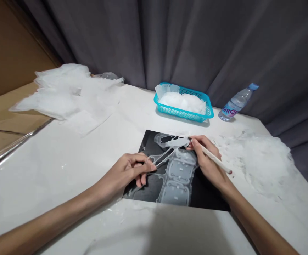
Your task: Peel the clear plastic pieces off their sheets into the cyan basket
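My left hand [140, 168] is closed, thumb and fingers pinching the edge of a thin translucent plastic piece [179, 142] stretched above a black mat [209, 198]. My right hand [204, 152] grips a slim white pen-shaped tool [217, 161] with a reddish rear end. The tool's tip is hidden by my fingers, close to the far end of the plastic piece. Beneath my hands, a frosted moulded silicone-like sheet [179, 170] with rounded panels and small holes lies on the mat.
A turquoise basket [182, 114] with white translucent pieces stands behind the mat. To its right is a water bottle [235, 104] with a blue cap. Piles of translucent film [68, 92] lie at the back left, and clear scraps [268, 163] at the right. A grey curtain closes off the back.
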### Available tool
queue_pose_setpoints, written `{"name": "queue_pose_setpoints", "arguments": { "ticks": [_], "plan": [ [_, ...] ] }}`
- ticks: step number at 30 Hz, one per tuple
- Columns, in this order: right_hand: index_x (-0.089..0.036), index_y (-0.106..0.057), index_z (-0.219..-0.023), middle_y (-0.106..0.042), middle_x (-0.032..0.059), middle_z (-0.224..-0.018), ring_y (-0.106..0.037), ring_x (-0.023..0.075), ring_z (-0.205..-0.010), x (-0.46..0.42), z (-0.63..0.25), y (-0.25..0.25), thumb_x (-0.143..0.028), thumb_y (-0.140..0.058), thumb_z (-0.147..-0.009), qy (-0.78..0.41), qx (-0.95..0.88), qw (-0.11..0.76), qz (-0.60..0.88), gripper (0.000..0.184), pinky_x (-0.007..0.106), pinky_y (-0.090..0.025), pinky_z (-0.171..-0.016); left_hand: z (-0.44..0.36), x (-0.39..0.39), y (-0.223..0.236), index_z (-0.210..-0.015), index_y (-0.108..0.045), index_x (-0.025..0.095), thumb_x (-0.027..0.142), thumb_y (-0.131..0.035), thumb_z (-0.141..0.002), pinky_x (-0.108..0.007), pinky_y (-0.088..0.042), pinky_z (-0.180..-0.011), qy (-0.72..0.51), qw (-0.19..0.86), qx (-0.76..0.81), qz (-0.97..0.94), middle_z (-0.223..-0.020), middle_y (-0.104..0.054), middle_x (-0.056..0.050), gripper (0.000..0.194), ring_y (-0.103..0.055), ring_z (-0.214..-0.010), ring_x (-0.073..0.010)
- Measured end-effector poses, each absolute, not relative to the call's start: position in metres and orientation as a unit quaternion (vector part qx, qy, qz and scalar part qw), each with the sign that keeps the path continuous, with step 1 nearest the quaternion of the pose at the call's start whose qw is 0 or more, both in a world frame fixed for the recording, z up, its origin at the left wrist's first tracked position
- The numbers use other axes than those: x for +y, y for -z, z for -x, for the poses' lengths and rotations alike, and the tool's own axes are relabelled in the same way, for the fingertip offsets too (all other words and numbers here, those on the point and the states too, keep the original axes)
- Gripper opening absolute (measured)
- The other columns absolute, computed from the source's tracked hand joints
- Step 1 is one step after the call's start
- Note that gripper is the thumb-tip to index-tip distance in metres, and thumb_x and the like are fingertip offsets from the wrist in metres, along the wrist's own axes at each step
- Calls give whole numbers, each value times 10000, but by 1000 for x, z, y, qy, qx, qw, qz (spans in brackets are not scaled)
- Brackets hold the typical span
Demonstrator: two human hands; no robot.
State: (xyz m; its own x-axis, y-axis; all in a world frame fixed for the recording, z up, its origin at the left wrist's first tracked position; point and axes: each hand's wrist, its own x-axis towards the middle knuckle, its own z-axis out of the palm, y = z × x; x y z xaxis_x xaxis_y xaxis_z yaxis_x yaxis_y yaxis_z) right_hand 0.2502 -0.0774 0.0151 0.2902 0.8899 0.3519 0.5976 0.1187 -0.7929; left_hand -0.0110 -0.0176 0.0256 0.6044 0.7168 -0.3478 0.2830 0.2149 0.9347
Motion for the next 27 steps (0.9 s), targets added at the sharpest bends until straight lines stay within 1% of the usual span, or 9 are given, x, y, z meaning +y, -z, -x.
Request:
{"name": "queue_pose_setpoints", "arguments": {
  "ticks": [2,5,8,10,14,17,20,24,27],
  "plan": [
    [-193,-695,-1080,-738,47,-930,-728,200,-846,-80,-249,-18,-364,-532,-1051,-176,-587,473,633,238,327,-570,-816,13,-15,-23,-804,-719,157,470,-770,-839,-254,-516,-532,-154,659,405,-615,-722,-608,-16,319,-597,-573,-130],
    [-203,-692,-1098,-712,56,-1017,-690,192,-946,-89,-238,-18,-310,-529,-1051,-195,-627,463,596,201,315,-553,-860,18,-13,-20,-921,-625,184,529,-760,-849,-247,-464,-484,-146,599,438,-654,-682,-574,32,377,-550,-501,-119],
    [-207,-664,-1173,-673,76,-1071,-658,196,-992,-100,-224,-13,-252,-512,-1055,-187,-673,451,555,198,331,-551,-885,22,-16,-28,-925,-527,217,537,-774,-852,-218,-407,-513,-244,473,478,-699,-696,-528,64,411,-501,-546,-101],
    [-201,-642,-1225,-660,90,-1063,-643,206,-978,-105,-217,-8,-211,-506,-1052,-150,-701,449,534,220,356,-553,-879,21,-19,-37,-885,-528,214,541,-740,-889,-216,-431,-558,-275,450,470,-708,-734,-542,47,390,-518,-617,-110],
    [-169,-620,-1299,-675,114,-1028,-623,226,-928,-108,-206,-2,-141,-524,-1028,-47,-745,436,503,289,380,-566,-828,3,-15,-46,-959,-690,178,674,-550,-961,-283,-545,-582,-177,619,418,-641,-853,-710,-64,515,-665,-717,-192],
    [-149,-623,-1318,-704,112,-996,-623,234,-891,-107,-203,-3,-139,-549,-1015,2,-798,385,464,312,374,-574,-796,-14,-5,-37,-911,-737,141,640,-672,-901,-343,-592,-743,-162,690,392,-586,-879,-761,-94,503,-719,-803,-226],
    [-155,-628,-1320,-699,95,-973,-618,225,-870,-108,-209,-8,-129,-529,-1020,-34,-818,366,443,317,378,-574,-801,-18,2,-27,-909,-753,121,505,-802,-842,-326,-564,-748,-176,716,394,-549,-835,-769,-84,393,-706,-757,-201],
    [-202,-643,-1298,-660,80,-1000,-628,203,-904,-108,-224,-11,-110,-478,-1034,-115,-773,402,477,325,356,-569,-810,-11,2,-21,-1068,-765,132,428,-799,-877,-341,-560,-834,-202,759,372,-495,-984,-795,-113,355,-732,-855,-206],
    [-183,-649,-1261,-652,90,-1004,-611,215,-904,-106,-230,-5,-129,-488,-1045,-77,-768,380,510,275,371,-555,-811,-7,2,-20,-1083,-767,147,402,-785,-903,-328,-541,-895,-218,759,369,-490,-1030,-786,-98,313,-723,-906,-189]
  ]
}}
